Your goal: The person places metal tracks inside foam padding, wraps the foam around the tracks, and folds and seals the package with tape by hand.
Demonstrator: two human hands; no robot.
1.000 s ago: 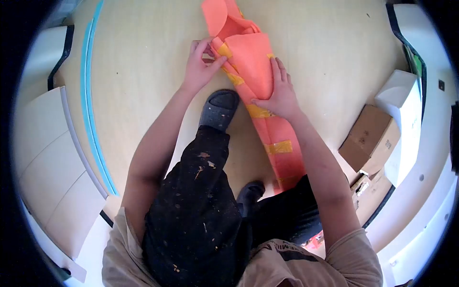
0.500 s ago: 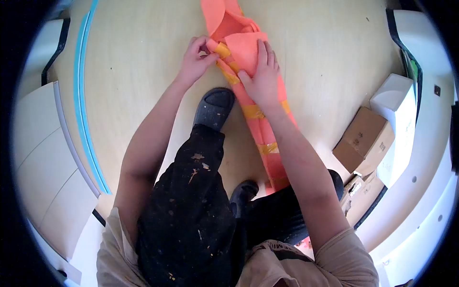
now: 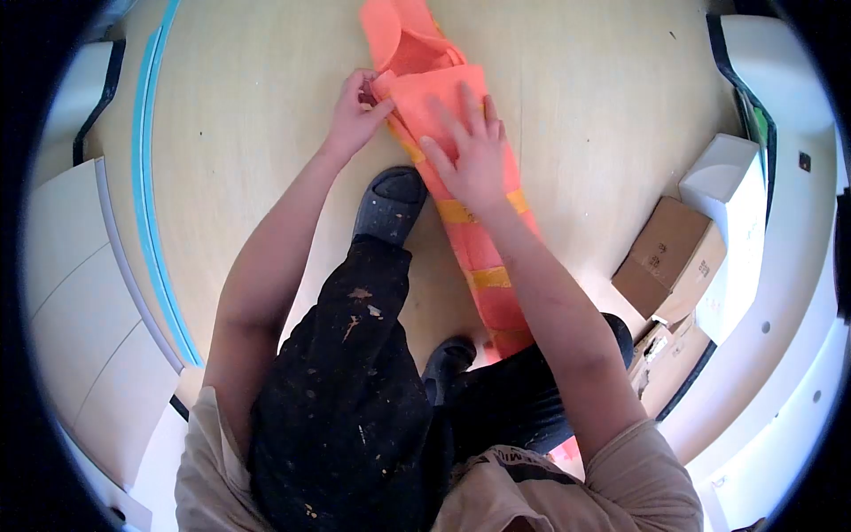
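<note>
A long bundle wrapped in orange foam-like sheet lies lengthwise on the floor before me, with its upper end loose and folded. Bands of yellow tape go across it. At the bundle's upper left edge, my left hand has its fingers closed in a pinch on the sheet's edge; the fingertips are partly hidden. My right hand rests on the top flap with fingers spread, slightly blurred. Beneath the bundle's lower end, my knee covers part of it.
My slippered foot stands just left of the bundle. Cardboard boxes and a white box are at the right wall. A turquoise strip runs along the floor at left, near pale panels.
The right hand has shifted down and left, its fingers spreading wider. The orange flap now covers the yellow tape along the upper left edge. The view has moved slightly.
</note>
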